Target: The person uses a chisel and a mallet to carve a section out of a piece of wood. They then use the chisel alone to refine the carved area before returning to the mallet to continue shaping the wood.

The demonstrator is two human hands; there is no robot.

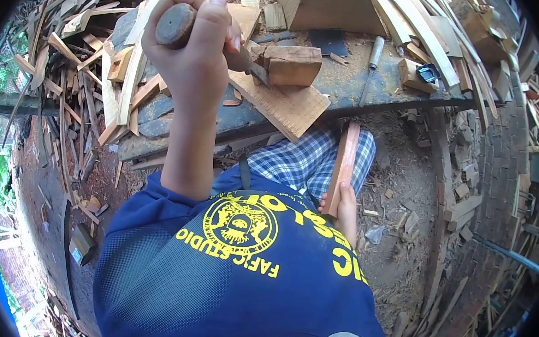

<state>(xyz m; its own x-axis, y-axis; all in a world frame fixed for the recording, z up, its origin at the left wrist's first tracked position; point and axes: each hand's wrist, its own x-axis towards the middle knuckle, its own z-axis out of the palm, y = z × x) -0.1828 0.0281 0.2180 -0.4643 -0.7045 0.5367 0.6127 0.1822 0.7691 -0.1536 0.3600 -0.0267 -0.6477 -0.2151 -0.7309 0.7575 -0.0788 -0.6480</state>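
My left hand (194, 36) is wrapped round a chisel, with the round wooden butt of its handle (175, 25) toward me. Its metal blade (259, 74) points down and to the right, beside a small wooden block (294, 65); whether the tip touches is hard to tell. Beneath that block lies a flat board (287, 106), sticking out past the near edge of the dark bench. Lower down, near my lap, my right hand (346, 206) grips the lower end of a long squared wooden bar (345, 162), which stands nearly upright in the view.
On the dark bench (389, 89) lie a thin tool with a grey handle (376, 53), a black flat piece (329, 42) and a block with a small black object (427, 73). A large timber block (329, 8) stands behind. Wood strips (79, 58) pile up at both sides.
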